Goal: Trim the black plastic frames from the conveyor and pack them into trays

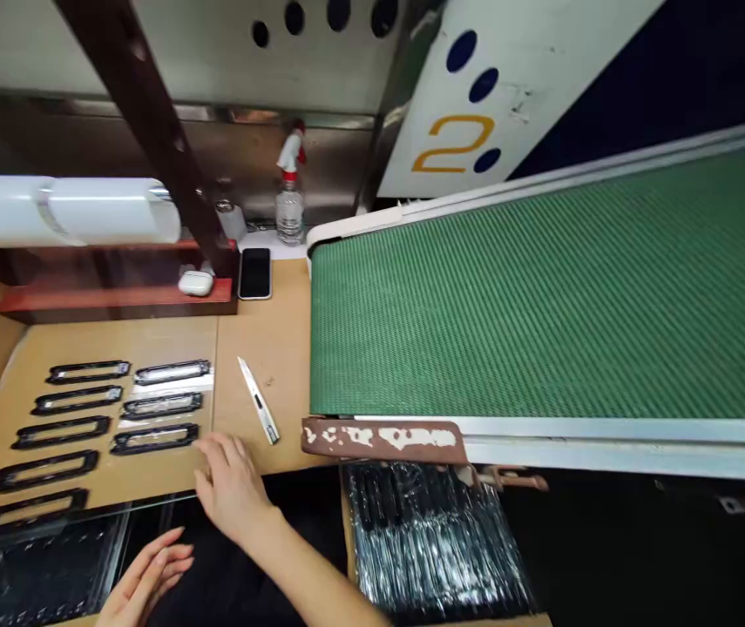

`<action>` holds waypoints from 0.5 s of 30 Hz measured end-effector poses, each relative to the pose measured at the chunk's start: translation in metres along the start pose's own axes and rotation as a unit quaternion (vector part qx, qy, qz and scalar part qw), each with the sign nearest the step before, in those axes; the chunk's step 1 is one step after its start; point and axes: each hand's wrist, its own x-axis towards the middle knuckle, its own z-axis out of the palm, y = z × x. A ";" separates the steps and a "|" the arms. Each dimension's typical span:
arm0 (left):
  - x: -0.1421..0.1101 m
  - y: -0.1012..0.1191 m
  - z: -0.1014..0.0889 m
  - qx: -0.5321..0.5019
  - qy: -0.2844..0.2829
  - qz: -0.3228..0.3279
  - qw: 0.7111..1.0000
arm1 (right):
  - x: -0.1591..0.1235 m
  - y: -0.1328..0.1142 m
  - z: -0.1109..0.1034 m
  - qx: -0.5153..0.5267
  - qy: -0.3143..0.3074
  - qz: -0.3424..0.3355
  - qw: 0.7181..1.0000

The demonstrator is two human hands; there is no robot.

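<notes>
Black narrow frames with long open middles lie in two columns on the brown cardboard work surface. My right hand (pixel 233 488) is at the right end of the nearest frame in the right column (pixel 155 438). Its fingertips are close to that end or touching it; which one I cannot tell. The thumb stands apart from the bent fingers, and nothing shows between them. My left hand (pixel 150 579) is below the front edge of the surface, its fingers loosely stretched out and holding nothing. Several more frames (pixel 44 470) form the left column. A snap-off cutter knife (pixel 258 400) lies right of them.
A green conveyor belt (pixel 542 296) fills the right side. Below it, a box holds plastic-wrapped black parts (pixel 434 544). More black parts (pixel 25 570) lie at lower left. Behind are a film roll (pixel 104 211), phone (pixel 255 273), white earbud case (pixel 195 282) and spray bottle (pixel 289 209).
</notes>
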 end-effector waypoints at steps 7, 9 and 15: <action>0.013 0.066 -0.015 -0.064 -0.022 -0.016 0.998 | 0.061 -0.002 -0.003 -0.051 -0.124 0.024 0.991; 0.020 0.076 -0.021 -0.074 -0.048 -0.035 0.996 | 0.053 -0.006 -0.003 0.001 -0.122 0.100 0.987; 0.035 0.089 -0.020 -0.117 -0.072 -0.049 0.989 | 0.012 -0.031 0.019 0.228 -0.058 0.342 0.910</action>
